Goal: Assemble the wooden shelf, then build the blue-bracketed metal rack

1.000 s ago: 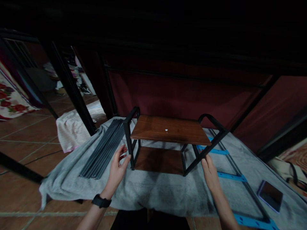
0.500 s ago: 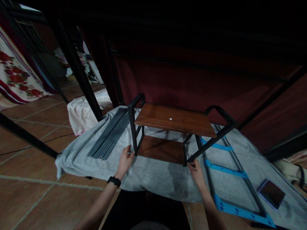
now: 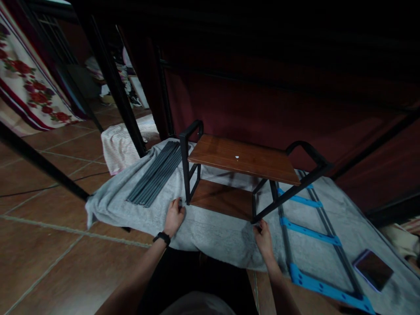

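A small two-tier rack (image 3: 243, 157) with brown wooden boards and a black metal frame stands on a grey cloth (image 3: 213, 238) spread on the tiled floor. My left hand (image 3: 175, 215), with a black watch on the wrist, lies on the cloth. Its fingers are closed at the foot of the rack's left front leg (image 3: 187, 192). My right hand (image 3: 262, 234) is low on the cloth. Its fingertips are pinched at the foot of the right front leg (image 3: 254, 214). The lighting is dim, so the grips are hard to see.
A bundle of grey rods (image 3: 154, 173) lies left of the rack. To the right lies a black frame with blue brackets (image 3: 308, 238), with a phone (image 3: 373, 270) beyond it. A striped cloth (image 3: 120, 146), a black post (image 3: 111, 78) and floral fabric (image 3: 29, 87) are at the left.
Both hands have slid down the front legs from mid-height to the feet. The view has pulled back and tilted down, so more of the floor shows.
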Tool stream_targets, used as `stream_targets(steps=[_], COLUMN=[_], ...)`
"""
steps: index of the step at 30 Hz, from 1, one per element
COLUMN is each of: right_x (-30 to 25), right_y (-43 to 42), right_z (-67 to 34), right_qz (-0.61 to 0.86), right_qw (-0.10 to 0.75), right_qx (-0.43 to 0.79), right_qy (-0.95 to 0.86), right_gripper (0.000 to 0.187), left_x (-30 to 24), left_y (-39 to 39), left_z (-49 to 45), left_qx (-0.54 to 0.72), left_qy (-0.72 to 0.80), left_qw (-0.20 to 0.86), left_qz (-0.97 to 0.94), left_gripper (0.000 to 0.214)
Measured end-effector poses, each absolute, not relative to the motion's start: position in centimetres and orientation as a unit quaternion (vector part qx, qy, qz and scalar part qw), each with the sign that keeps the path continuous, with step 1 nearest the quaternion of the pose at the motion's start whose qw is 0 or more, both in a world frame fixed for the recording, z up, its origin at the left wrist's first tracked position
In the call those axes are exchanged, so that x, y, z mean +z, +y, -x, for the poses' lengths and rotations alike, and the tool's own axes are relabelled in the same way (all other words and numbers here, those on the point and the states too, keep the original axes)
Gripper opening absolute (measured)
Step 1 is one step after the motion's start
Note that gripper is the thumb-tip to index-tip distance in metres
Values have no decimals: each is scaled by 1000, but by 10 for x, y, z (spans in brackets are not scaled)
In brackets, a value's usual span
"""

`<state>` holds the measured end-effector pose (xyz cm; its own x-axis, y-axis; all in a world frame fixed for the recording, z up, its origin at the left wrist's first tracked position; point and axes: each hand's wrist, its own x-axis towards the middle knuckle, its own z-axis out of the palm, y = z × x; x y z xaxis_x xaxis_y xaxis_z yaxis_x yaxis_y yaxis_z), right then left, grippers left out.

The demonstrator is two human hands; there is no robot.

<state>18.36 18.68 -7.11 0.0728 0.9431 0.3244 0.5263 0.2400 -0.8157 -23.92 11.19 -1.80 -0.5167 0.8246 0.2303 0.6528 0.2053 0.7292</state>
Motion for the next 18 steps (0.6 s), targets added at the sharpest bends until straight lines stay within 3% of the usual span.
stream_targets(steps=[18], right_x=[-64], right_y=[176], right_z=[-172], right_qz=[577], right_qw=[401], right_qx=[138], right_qy=[-698], right_gripper=[42], left_x=[-28], left_y=[113], left_z=[233], left_qx=[370], left_qy=[756], left_qw=[11], left_qz=[-539], left_gripper=[41])
